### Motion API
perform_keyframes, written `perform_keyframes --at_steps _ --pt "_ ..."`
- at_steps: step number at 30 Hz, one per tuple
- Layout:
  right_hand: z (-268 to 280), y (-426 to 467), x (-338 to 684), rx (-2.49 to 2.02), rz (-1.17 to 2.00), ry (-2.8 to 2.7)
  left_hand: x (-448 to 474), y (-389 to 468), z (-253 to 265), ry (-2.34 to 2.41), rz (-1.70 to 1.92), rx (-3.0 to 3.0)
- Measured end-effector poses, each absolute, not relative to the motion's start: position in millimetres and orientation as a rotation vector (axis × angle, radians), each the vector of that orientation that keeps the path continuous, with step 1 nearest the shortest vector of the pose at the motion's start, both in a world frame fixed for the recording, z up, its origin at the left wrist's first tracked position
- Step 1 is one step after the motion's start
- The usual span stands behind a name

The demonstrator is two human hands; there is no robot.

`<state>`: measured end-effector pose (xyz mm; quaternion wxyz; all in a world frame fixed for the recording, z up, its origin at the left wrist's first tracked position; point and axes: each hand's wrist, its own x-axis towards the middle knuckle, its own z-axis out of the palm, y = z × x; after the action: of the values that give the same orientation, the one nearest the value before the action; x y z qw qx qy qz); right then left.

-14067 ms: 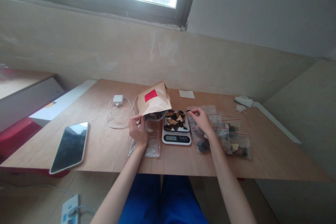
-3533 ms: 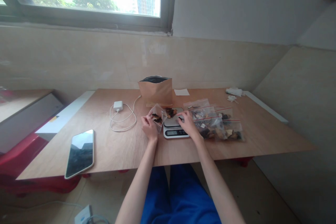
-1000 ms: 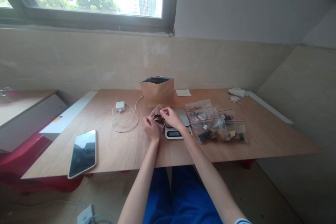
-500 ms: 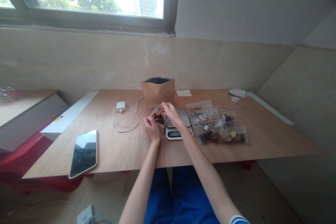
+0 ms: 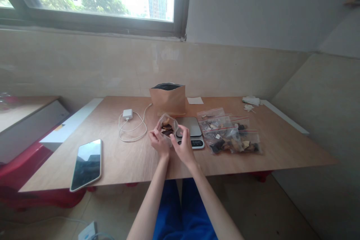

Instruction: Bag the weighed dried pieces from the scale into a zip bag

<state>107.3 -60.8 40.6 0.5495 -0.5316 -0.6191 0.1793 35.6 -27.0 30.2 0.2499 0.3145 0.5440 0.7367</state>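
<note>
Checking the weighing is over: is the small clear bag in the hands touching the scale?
Apart. The head view shows the small clear bag lifted by both hands, left of the scale.

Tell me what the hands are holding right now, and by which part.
Both hands, left hand and right hand, hold a small clear zip bag of dried pieces, gripping its lower sides; the open mouth faces up.
</note>
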Motion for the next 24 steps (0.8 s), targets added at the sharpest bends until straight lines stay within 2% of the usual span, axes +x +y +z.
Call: perform_keyframes --at_steps 5,9,12,19,24 --pt "46.3 -76.5 103.7 -1.166 0.69 -1.488 47.3 -53.4 44.6 1.476 1.989 0.678" --pt "57.7 -80.0 114.1 -1.046 0.775 -1.454 59.6 -71.0 55.8 1.206 1.964 0.643" --pt "65.3 -81.0 124.3 -1.022 0.78 -1.39 64.5 -81.5 60.5 1.14 1.936 0.743" --pt "82.1 -85.5 149.9 -1.083 0.693 -1.209 49.0 -81.3 54.6 1.327 1.973 0.946" --pt "76.3 -88.7 160.7 -1.139 0.706 -1.251 33.7 -72.6 48.6 1.263 1.779 1.006"
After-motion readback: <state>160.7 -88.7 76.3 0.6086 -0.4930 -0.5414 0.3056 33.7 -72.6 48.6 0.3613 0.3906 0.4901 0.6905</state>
